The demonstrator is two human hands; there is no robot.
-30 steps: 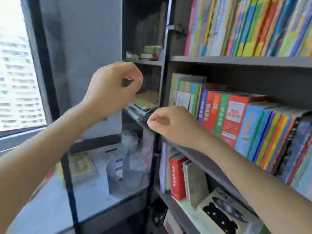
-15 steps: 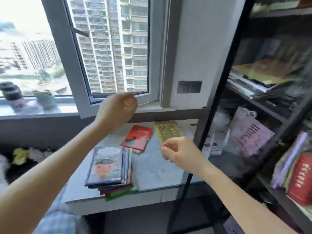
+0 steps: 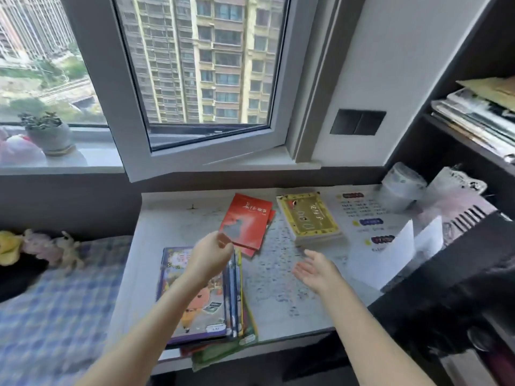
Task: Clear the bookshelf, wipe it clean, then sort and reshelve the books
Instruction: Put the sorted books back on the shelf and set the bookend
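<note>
Both my hands hover empty over a pale desk [image 3: 278, 291] below the window. My left hand [image 3: 209, 256] hangs with loosely curled fingers above a stack of picture books [image 3: 195, 302] whose top cover is purple. My right hand [image 3: 315, 270] is spread flat, palm turned inward, over bare desk. Beyond the hands lie two red books [image 3: 246, 222] and a thick yellow book stack [image 3: 309, 217]. The dark bookshelf [image 3: 457, 129] rises at the right edge, with flat-lying books [image 3: 473, 118] on one shelf.
An inward-opened window sash [image 3: 195, 151] overhangs the desk's back edge. Plastic-wrapped items [image 3: 404, 188] and a folded white sheet [image 3: 390, 254] crowd the desk's right side. A checked bed [image 3: 55, 316] with plush toys [image 3: 41, 246] lies left; a potted plant [image 3: 50, 132] stands on the sill.
My view swung from the bookshelf left and down to the desk. Both hands dropped lower over the desk; the right hand's fingers uncurled and the left hand loosened.
</note>
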